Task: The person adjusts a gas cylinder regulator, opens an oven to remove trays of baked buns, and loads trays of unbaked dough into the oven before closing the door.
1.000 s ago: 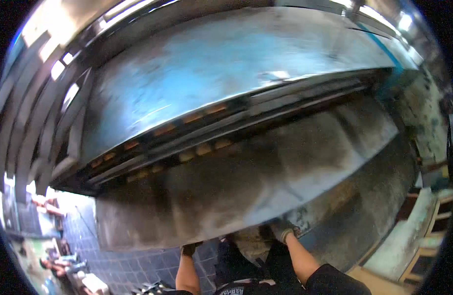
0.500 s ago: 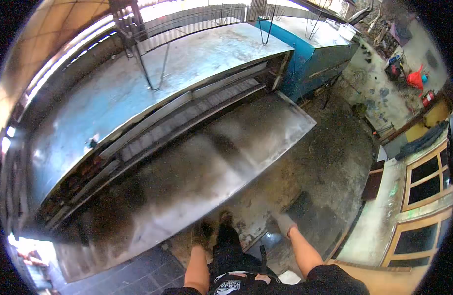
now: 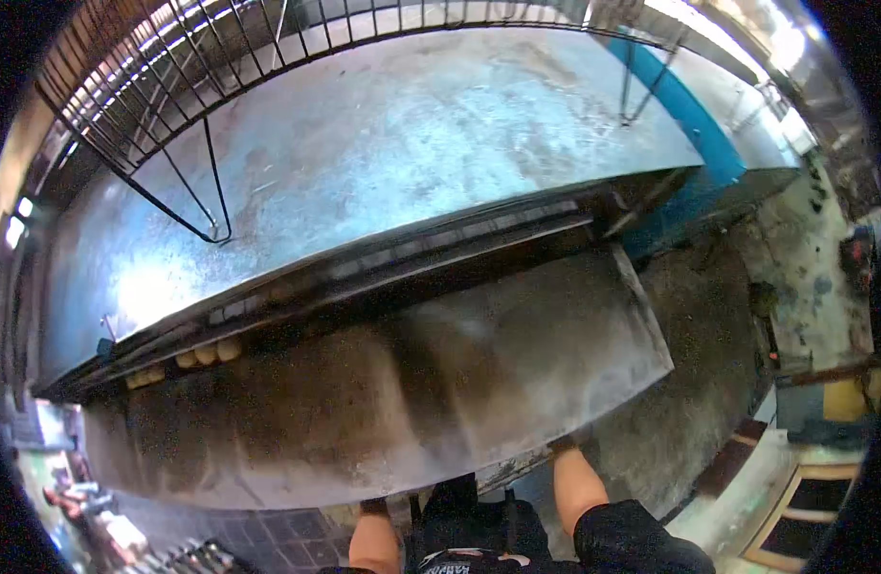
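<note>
My left hand (image 3: 373,506) is at the near edge of a wide, smoke-stained grey slab (image 3: 517,325), low in the head view. Only a dark strip of it shows beyond the forearm. My right hand (image 3: 563,445) is dark too, perhaps gloved, at the same edge further right. The fingers of both hands are hidden, so neither grip can be made out. Behind the slab runs a long, dark, low opening (image 3: 412,277) under a worn blue-white top (image 3: 440,124). Several round tan lumps (image 3: 207,354) sit at the opening's left end.
A black wire rack (image 3: 211,81) stands on the blue-white top. Beyond its right end is a blue cabinet-like block (image 3: 689,124). Stained concrete floor (image 3: 651,430) lies to the right, with a wood-framed window (image 3: 809,512) at lower right. Dark tiles (image 3: 268,536) lie lower left.
The view has swung, so the slab and blue-white top look more level and nearer. My right hand, earlier over the floor, is now at the slab's edge. The tan lumps have come into view.
</note>
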`<state>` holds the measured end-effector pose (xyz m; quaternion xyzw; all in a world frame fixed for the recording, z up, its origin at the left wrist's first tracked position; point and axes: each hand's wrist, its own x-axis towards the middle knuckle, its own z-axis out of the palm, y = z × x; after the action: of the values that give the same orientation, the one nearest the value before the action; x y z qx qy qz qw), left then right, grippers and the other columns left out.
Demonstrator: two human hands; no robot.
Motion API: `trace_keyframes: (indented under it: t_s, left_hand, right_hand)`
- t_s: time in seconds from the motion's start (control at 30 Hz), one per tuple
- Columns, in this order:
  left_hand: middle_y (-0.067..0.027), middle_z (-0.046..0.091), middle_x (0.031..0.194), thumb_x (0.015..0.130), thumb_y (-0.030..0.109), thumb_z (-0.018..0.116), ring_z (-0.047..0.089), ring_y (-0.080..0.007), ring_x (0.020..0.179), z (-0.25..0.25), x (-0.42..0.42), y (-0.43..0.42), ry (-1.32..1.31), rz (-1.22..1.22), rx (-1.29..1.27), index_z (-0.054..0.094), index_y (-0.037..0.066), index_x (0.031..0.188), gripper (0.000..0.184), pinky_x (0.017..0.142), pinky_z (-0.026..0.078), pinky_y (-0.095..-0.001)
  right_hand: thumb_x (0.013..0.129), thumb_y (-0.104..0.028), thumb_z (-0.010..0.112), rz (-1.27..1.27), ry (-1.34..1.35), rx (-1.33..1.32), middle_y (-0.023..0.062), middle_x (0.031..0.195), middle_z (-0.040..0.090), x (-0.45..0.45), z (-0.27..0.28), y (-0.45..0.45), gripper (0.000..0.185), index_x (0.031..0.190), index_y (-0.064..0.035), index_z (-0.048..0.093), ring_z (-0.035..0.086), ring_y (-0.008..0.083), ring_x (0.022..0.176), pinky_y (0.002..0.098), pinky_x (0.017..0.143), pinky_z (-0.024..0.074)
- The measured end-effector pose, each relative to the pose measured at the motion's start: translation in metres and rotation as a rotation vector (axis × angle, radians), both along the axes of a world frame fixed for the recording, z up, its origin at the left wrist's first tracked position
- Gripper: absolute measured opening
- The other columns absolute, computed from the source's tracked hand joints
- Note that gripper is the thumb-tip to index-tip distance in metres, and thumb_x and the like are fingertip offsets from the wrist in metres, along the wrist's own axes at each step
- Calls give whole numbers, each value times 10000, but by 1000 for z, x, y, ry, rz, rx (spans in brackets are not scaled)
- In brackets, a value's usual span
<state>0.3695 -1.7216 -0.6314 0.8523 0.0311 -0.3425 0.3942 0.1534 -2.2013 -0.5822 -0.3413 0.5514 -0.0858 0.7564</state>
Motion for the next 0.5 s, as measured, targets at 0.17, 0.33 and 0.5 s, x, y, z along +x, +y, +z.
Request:
trace_keyframes:
  t_s: [0.17, 0.33, 0.5]
  left_hand:
    - [-212, 682, 1692, 1215, 513, 569, 632, -438, 1527, 0, -14, 15, -109, 8, 80, 685, 77, 1657, 631, 1336, 467, -568]
    - [-218, 683, 1688, 1210, 513, 565, 633, -446, 1521, -15, -19, 36, -548, -345, 292, 688, 82, 1653, 630, 1333, 465, -579]
    - [-195, 724, 1580, 1083, 429, 705, 624, -425, 1496, -1, -48, 49, -619, -566, 440, 731, 82, 1528, 565, 1275, 487, -635]
  right_hand:
    - [1166, -356, 640, -50, -30, 70, 144, 1741, 656, 1, -5, -24, 575, 1693, -127, 650, 621, 362, 1590, 529, 1302, 525]
    - [1173, -358, 627, -67, -100, 117, 147, 1719, 671, -15, 0, -28, 569, 1682, -107, 652, 635, 367, 1566, 548, 1294, 532]
    - [1180, -361, 615, -77, -279, 177, 150, 1696, 686, -60, 26, -7, 564, 1672, -87, 653, 650, 372, 1543, 566, 1287, 540]
